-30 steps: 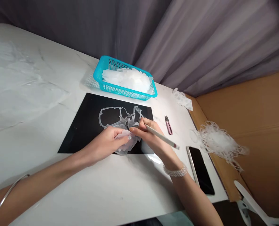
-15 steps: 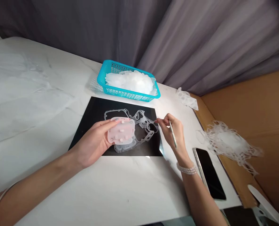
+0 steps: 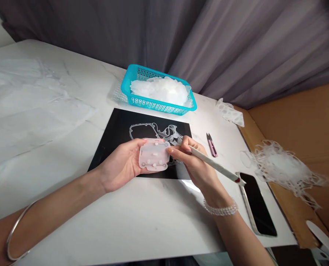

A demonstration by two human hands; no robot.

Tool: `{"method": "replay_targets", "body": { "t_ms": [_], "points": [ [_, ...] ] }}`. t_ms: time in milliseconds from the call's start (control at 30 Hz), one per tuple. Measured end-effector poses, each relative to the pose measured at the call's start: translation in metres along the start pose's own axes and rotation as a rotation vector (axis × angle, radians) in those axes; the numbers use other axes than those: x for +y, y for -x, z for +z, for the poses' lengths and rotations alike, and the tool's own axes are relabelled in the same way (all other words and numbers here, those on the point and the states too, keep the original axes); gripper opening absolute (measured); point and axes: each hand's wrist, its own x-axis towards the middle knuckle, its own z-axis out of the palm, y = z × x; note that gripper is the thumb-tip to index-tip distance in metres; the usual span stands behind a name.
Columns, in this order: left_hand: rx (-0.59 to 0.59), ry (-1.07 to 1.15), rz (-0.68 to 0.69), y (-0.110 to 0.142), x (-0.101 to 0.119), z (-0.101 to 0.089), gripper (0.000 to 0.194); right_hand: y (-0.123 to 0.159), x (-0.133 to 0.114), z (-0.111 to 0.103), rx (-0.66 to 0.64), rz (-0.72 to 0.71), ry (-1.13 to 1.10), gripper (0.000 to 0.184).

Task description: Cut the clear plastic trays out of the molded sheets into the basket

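My left hand [image 3: 122, 162] holds a translucent silicone pad [image 3: 155, 157] with rounded corners and small raised nubs, thumb along its top edge and fingers underneath. Closed around a slim white tweezers-like tool [image 3: 214, 165] with a red mark near its rear end, my right hand [image 3: 194, 159] is at the pad's right side. Its thumb meets the pad's edge. The tool's front end points up and left, partly behind my fingers. Thin clear silicone offcuts [image 3: 143, 126] lie behind the pad on a black sheet [image 3: 109, 136]; the pad and hands hide some of them.
A blue basket [image 3: 159, 104] heaped with white translucent pieces stands behind the sheet. To the right are pink thread snips [image 3: 212, 145], a phone [image 3: 258, 205], a crumpled piece [image 3: 230, 112] and tangled offcuts [image 3: 289, 166] over a cardboard edge. Clear plastic [image 3: 28, 107] covers the left.
The pad has been lifted and turned nub side toward me. My right hand swung right with clear strands at its fingertips, then came back to the pad with the tool. The view shifted slightly.
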Motion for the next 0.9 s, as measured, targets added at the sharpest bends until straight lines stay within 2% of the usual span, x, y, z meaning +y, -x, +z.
{"method": "replay_targets", "body": {
  "t_ms": [133, 200, 267, 333, 367, 400, 433, 500, 533, 567, 633, 700, 733, 800, 900],
  "points": [
    [-0.002, 0.010, -0.004, 0.000, 0.001, 0.002, 0.041, -0.001, 0.000, -0.004, 0.021, 0.001, 0.026, 0.046],
    [0.012, 0.016, -0.009, 0.001, 0.001, 0.002, 0.044, 0.000, -0.002, -0.005, 0.098, -0.051, 0.091, 0.046],
    [0.046, 0.024, -0.014, 0.002, 0.000, 0.002, 0.050, 0.002, -0.004, -0.006, 0.251, -0.183, 0.228, 0.046],
    [0.073, 0.048, -0.015, 0.003, -0.001, 0.002, 0.055, 0.006, -0.006, -0.004, 0.387, -0.374, 0.426, 0.045],
    [0.067, 0.070, -0.019, 0.003, -0.001, 0.001, 0.057, 0.008, -0.006, -0.003, 0.388, -0.456, 0.522, 0.044],
    [0.046, 0.093, -0.024, 0.004, -0.001, 0.001, 0.058, 0.010, -0.005, -0.002, 0.316, -0.504, 0.604, 0.043],
    [0.011, 0.114, -0.034, 0.004, -0.001, 0.001, 0.058, 0.013, -0.005, -0.001, 0.192, -0.519, 0.661, 0.041],
    [-0.058, 0.142, -0.047, 0.004, 0.000, 0.000, 0.057, 0.017, -0.004, 0.001, -0.058, -0.499, 0.690, 0.037],
    [-0.075, 0.148, -0.044, 0.003, 0.000, 0.000, 0.057, 0.018, -0.004, 0.001, -0.112, -0.485, 0.681, 0.036],
    [-0.081, 0.153, -0.038, 0.003, 0.001, -0.001, 0.057, 0.018, -0.005, 0.000, -0.096, -0.481, 0.662, 0.037],
    [-0.081, 0.167, -0.027, 0.003, 0.002, -0.001, 0.057, 0.016, -0.006, -0.004, 0.084, -0.473, 0.610, 0.039],
    [-0.090, 0.179, -0.031, 0.003, 0.001, -0.001, 0.059, 0.012, -0.007, -0.008, 0.261, -0.394, 0.544, 0.041],
    [-0.097, 0.182, -0.037, 0.003, 0.001, -0.001, 0.059, 0.010, -0.007, -0.011, 0.310, -0.336, 0.500, 0.041],
    [-0.111, 0.185, -0.045, 0.003, 0.000, -0.002, 0.061, 0.007, -0.005, -0.014, 0.321, -0.214, 0.400, 0.041],
    [-0.135, 0.186, -0.048, 0.002, -0.001, -0.003, 0.061, 0.004, 0.000, -0.014, 0.264, -0.098, 0.257, 0.040]
  ]
}}
